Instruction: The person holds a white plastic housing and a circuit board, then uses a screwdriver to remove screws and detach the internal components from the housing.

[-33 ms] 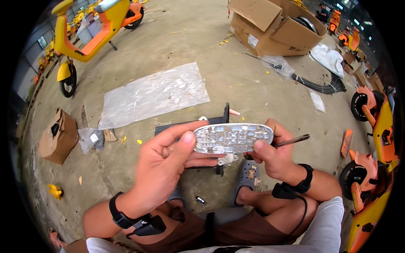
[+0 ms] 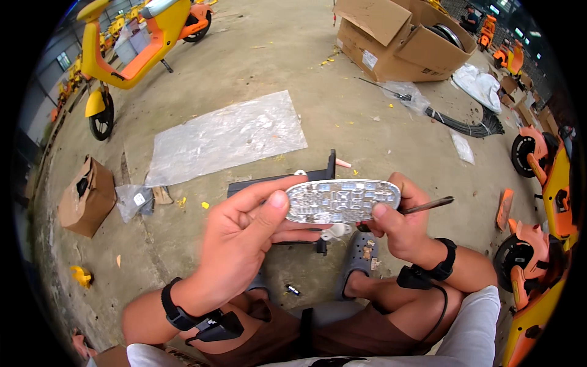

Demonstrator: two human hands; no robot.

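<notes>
I hold an oval, silvery clear lamp unit flat between both hands at the middle of the view. My left hand grips its left end with the thumb on top. My right hand pinches its right end and also holds a thin dark rod-like tool that sticks out to the right. A small white connector hangs under the lamp. Beneath it a black flat part lies on the concrete floor, partly hidden by my hands.
A yellow-orange scooter stands at the far left. Open cardboard boxes sit far right, a small box at the left. A plastic sheet lies ahead, black cables and orange scooter parts to the right.
</notes>
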